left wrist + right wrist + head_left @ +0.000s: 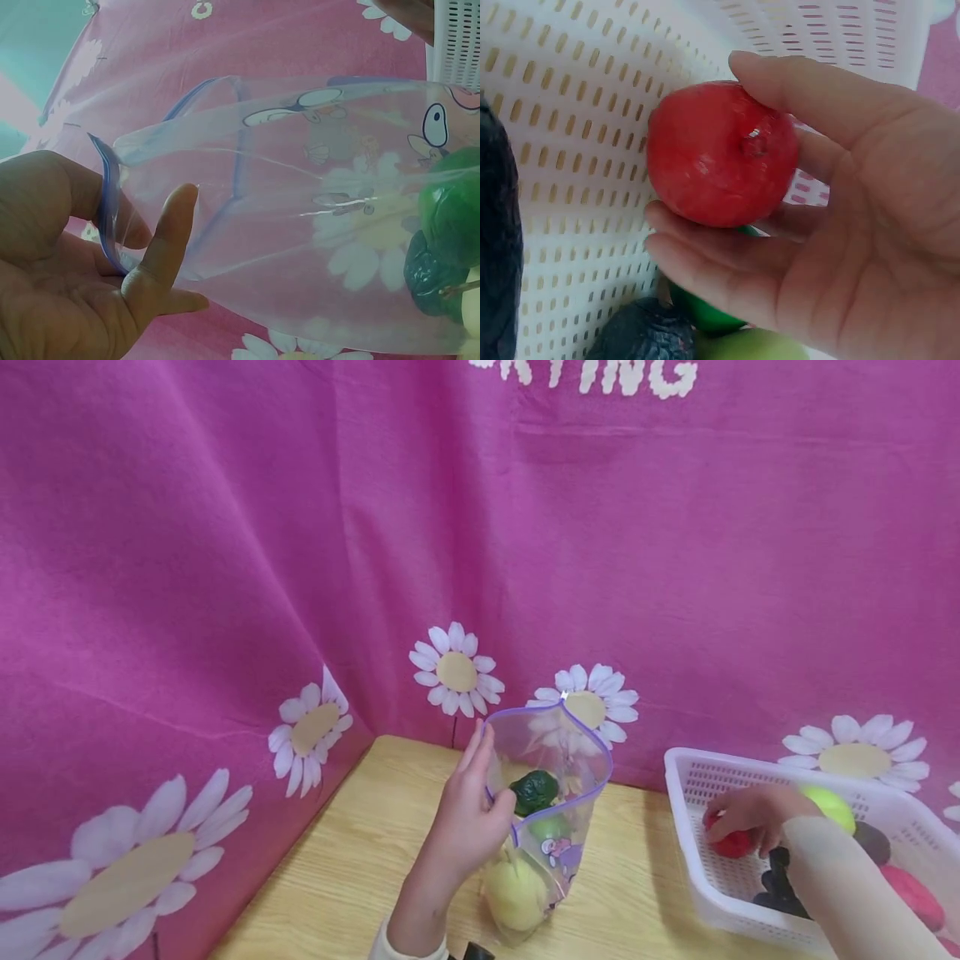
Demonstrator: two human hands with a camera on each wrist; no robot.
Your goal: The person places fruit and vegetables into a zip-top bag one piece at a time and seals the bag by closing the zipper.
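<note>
My left hand [468, 814] grips the purple-edged rim of a clear zip bag [285, 225], which stands on the table with its mouth spread wide. Inside the bag sit a yellow pear [516, 893], a green fruit [551, 827] and a dark green wrinkled vegetable [535, 792]. Over in the white basket [693, 868], my right hand [757, 814] holds a red pomegranate [720, 154], thumb on top and fingers curled beneath it. A dark purple-black item [495, 240] lies near this hand in the right wrist view.
More produce lies in the basket: a yellow-green fruit [828, 807], a dark brown round one [872, 842], a pinkish-red one [913, 896] and a black bunch [780, 885]. A pink cloth [675, 568] with white daisies hangs behind the wooden table [337, 860].
</note>
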